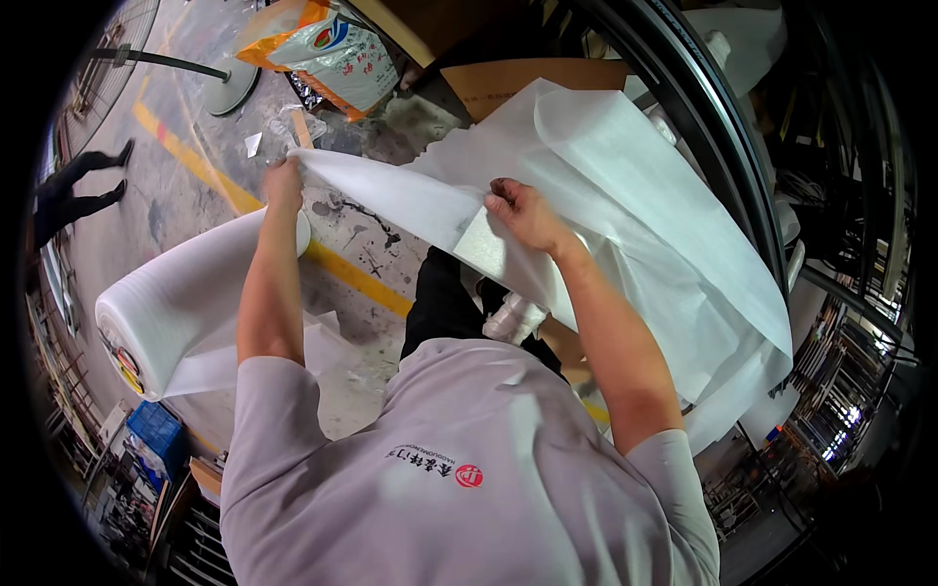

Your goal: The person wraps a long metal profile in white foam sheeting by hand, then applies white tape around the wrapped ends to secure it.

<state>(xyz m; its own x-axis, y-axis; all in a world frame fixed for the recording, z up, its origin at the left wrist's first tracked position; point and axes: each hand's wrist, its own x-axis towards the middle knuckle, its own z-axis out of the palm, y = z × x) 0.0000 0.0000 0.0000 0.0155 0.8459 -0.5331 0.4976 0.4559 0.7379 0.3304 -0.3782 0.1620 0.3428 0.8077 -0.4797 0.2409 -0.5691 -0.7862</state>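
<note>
A large sheet of thin white packing foam (635, 195) spreads crumpled across the right side, and one tapering end reaches left. My left hand (283, 184) is closed on the tip of that end, arm stretched forward. Closer to the middle, my right hand (528, 215) pinches the same sheet, fingers curled at its edge. Under the right hand lies a stiffer-looking white piece (486, 242) with a straight edge; whether it is a fold of the foam or a separate thing, I cannot tell. A thick roll of white foam (186, 283) lies beside my left forearm.
A white and orange plastic sack (342, 59) and a cardboard piece (532, 83) sit at the far side. A dark curved frame (728, 98) rises on the right. A round stand base (232, 88), a blue crate (156, 437) and another person's legs (83, 181) are on the left.
</note>
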